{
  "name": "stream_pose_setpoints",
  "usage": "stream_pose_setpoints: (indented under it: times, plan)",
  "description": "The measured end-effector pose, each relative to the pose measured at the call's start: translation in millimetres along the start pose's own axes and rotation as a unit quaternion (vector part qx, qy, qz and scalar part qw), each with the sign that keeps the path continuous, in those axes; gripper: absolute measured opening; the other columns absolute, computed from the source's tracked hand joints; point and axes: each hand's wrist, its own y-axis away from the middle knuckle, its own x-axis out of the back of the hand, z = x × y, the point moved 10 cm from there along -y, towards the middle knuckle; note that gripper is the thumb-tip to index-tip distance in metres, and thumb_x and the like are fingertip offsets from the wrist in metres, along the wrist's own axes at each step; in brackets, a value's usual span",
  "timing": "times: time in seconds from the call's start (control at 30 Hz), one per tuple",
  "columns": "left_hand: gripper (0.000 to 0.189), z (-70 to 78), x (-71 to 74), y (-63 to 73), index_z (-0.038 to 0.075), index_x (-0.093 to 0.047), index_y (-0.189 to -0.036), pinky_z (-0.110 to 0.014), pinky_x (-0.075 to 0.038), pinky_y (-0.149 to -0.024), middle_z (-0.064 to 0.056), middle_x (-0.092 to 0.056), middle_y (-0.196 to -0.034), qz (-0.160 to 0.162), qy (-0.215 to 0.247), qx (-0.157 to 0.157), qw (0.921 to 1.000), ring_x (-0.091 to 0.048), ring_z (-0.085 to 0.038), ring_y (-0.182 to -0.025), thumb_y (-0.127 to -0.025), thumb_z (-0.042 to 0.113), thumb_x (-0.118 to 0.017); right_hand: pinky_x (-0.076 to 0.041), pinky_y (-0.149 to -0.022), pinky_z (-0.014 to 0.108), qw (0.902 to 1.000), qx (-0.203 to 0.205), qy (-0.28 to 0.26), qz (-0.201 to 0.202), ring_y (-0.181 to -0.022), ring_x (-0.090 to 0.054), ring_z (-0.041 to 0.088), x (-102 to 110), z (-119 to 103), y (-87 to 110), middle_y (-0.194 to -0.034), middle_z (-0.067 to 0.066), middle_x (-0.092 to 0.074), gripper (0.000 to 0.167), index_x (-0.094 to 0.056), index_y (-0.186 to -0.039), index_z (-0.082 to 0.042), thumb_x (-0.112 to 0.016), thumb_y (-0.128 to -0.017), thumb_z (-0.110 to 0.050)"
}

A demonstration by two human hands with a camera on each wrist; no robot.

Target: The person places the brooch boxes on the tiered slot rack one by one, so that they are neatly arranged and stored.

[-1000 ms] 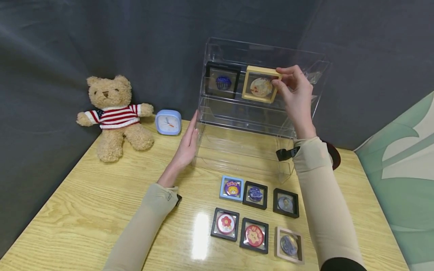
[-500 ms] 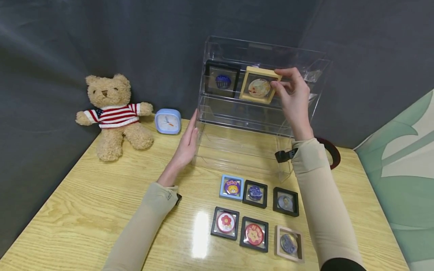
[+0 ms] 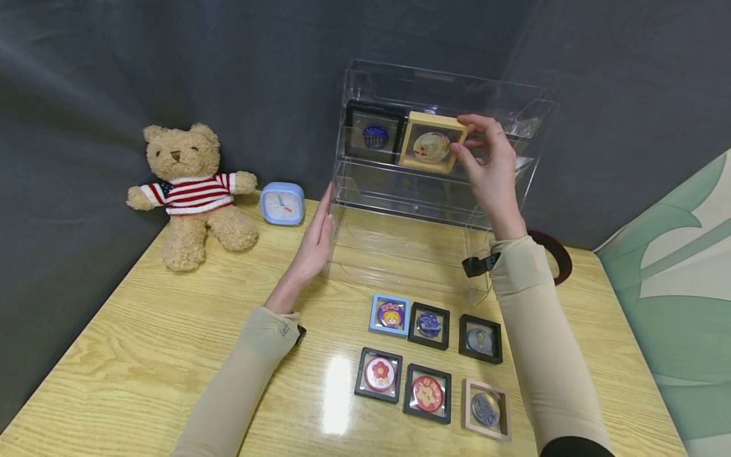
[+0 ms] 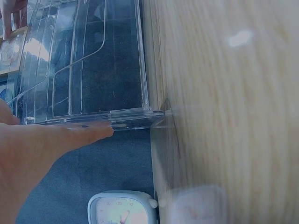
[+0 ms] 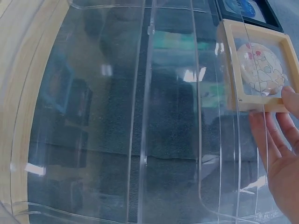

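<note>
My right hand (image 3: 492, 166) pinches the right side of a yellow square display frame (image 3: 410, 141) with a round badge inside. This frame stands on the upper tier of a clear acrylic display rack (image 3: 411, 219), right beside a black frame (image 3: 374, 155) with a blue badge. In the right wrist view, thumb and fingers grip the corner of the yellow frame (image 5: 229, 60). My left hand (image 3: 314, 244) rests with straight fingers against the rack's left side; the left wrist view shows the fingers (image 4: 88, 135) flat along the clear wall.
Before the rack lie several framed badges, among them a blue frame (image 3: 372, 317), a black frame (image 3: 481, 360) and a beige frame (image 3: 485, 433). A teddy bear (image 3: 191, 203) and a blue clock (image 3: 282, 204) stand left. A dark red ring-shaped object (image 3: 562, 257) is behind my right sleeve.
My right hand has shifted the yellow frame a little to the left along the upper tier, up close to the black frame. The left hand has stayed against the rack.
</note>
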Motion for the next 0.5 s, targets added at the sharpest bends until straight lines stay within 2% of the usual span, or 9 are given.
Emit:
stream_pose_setpoints:
  times: [0.33, 0.5]
  plan:
    - [0.060, 0.0, 0.2, -0.1, 0.011, -0.009, -0.174, -0.034, -0.012, -0.131, -0.010, -0.010, -0.179, 0.003, -0.003, 0.007, 1.0000, -0.011, -0.023, -0.163, -0.117, 0.006, -0.027, -0.054, -0.075, 0.017, 0.9999, 0.001, 0.010, -0.003, -0.103, -0.066, 0.012, -1.6, 0.8, -0.3, -0.128, 0.010, -0.063, 0.045, -0.063, -0.146, -0.015, -0.073, -0.103, -0.008]
    - [0.060, 1.1, 0.6, 0.2, 0.011, -0.009, -0.174, -0.034, -0.011, -0.131, -0.010, -0.010, -0.179, 0.003, -0.001, 0.005, 1.0000, -0.011, -0.023, -0.163, -0.117, 0.005, -0.027, -0.054, -0.077, 0.022, 0.9999, -0.002, 0.005, -0.009, -0.106, -0.064, 0.014, -1.8, 1.4, 1.8, -0.130, 0.005, -0.061, 0.046, -0.058, -0.149, -0.017, -0.071, -0.105, -0.015]
